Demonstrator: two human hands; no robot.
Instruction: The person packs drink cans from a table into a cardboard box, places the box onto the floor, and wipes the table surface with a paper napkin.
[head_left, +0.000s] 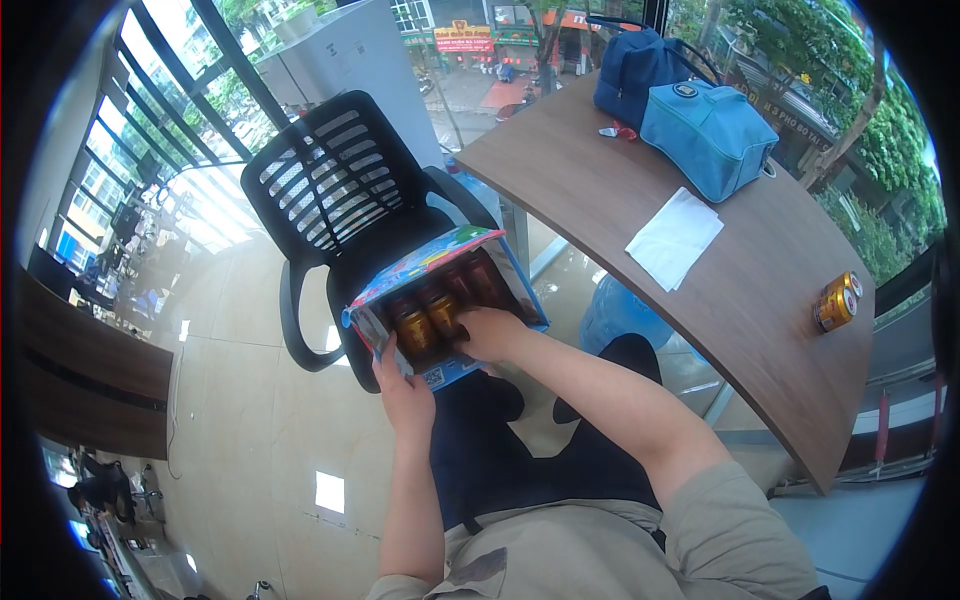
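Note:
A colourful blue box [455, 376] with an open lid rests on the seat of a black chair. Several gold and dark red cans [411, 331] stand inside it. My left hand [404, 393] holds the box's near left corner, fingers against its side. Reaching into the open box, my right hand [486, 334] touches the gold cans; its fingertips are partly hidden among them, so whether they grip one is unclear.
The black mesh chair [335, 180] is in front of me. On the wooden table [570, 150] at right are two blue bags [712, 135], white papers [676, 238], a red wrapper [618, 131] and gold cans [838, 302]. A blue water bottle [620, 315] stands beneath.

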